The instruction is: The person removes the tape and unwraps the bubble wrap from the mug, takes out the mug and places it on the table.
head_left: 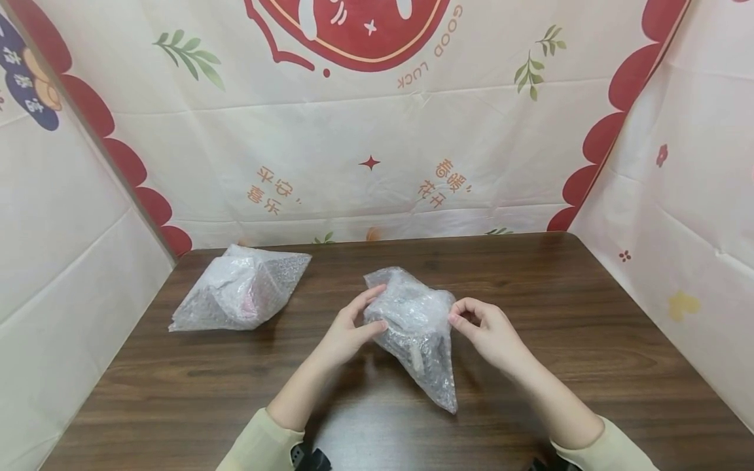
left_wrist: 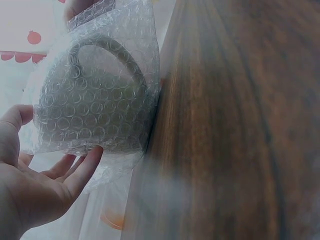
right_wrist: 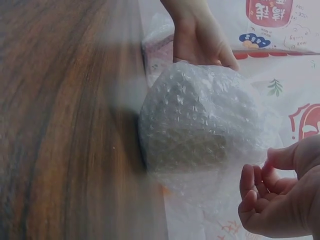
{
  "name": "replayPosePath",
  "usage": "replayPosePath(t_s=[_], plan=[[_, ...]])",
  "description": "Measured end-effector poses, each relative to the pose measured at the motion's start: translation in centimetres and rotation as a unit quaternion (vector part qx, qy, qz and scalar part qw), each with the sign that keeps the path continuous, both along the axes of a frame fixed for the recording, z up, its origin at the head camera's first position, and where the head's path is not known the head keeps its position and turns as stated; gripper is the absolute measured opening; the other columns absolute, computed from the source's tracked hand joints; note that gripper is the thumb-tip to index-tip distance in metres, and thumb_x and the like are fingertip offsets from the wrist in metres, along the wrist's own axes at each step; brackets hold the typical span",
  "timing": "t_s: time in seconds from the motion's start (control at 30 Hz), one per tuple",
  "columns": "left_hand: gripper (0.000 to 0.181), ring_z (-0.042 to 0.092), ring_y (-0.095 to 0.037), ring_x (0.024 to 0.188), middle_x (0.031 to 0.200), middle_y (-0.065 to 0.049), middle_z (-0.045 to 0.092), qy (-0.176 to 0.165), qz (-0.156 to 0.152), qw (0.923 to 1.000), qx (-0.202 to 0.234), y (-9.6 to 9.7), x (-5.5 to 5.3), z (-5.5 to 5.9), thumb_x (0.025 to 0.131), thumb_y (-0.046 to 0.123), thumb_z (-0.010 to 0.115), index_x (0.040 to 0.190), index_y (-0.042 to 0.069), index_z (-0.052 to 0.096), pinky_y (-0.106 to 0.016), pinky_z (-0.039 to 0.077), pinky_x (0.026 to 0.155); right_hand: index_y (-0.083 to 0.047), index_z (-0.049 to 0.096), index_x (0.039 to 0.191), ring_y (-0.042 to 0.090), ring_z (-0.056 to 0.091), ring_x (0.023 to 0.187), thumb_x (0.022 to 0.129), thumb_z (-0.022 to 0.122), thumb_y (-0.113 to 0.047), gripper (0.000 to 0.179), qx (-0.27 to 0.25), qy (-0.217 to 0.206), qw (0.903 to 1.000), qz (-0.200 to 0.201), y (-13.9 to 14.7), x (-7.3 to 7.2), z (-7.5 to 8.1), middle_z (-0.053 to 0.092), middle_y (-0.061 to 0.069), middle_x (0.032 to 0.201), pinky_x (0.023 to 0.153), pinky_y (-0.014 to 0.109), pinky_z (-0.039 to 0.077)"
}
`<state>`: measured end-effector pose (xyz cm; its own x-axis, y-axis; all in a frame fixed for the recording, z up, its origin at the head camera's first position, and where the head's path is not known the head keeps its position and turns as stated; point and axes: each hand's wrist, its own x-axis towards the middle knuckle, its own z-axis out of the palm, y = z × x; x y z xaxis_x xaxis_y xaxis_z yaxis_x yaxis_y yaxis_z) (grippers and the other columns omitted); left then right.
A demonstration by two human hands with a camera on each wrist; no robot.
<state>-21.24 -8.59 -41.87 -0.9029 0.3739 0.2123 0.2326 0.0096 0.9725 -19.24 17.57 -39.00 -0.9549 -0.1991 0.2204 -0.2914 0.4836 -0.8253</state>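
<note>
A clear bubble-wrap bag [head_left: 415,320] with an item inside lies near the middle of the table. Through the plastic, a curved handle-like loop [left_wrist: 112,47] shows in the left wrist view; the rest of the item is blurred by the bubbles. My left hand [head_left: 347,333] grips the bag's left side, thumb in front and fingers spread behind. On the opposite side my right hand [head_left: 489,330] pinches the bag's edge between thumb and index finger, and its other fingers are curled in the right wrist view.
Another bubble-wrap bag [head_left: 241,291], with something pinkish inside, lies at the table's back left. The brown wooden table [head_left: 530,275] meets a printed white cloth [head_left: 365,131] at the back, and cloth walls stand at both sides.
</note>
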Motion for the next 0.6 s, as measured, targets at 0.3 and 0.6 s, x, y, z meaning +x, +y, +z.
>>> replayPosePath(t_s=[0.3,0.6], plan=[[0.061,0.055,-0.020,0.106,0.134,-0.018,0.049,0.006,-0.008,0.9999,0.009,0.11,-0.05,-0.14,0.087,-0.002,0.062,0.144,0.008,0.042,-0.032,0.052,0.081,-0.008,0.060,0.085,0.013,0.044,0.060,0.093,0.061,-0.008,0.008,0.039,0.013,0.9991,-0.007,0.14,0.10,0.27,0.049,-0.001,0.067,0.055,0.028,0.038],[0.061,0.056,-0.019,0.104,0.136,-0.016,0.048,-0.007,-0.018,0.9995,0.025,0.16,-0.01,-0.09,0.088,-0.004,0.059,0.145,0.009,0.041,-0.037,0.054,0.078,-0.007,0.059,0.083,0.013,0.046,0.066,0.092,0.061,-0.006,0.010,0.032,0.021,0.9993,0.005,0.22,0.02,0.28,0.054,0.000,0.073,0.058,0.028,0.038]])
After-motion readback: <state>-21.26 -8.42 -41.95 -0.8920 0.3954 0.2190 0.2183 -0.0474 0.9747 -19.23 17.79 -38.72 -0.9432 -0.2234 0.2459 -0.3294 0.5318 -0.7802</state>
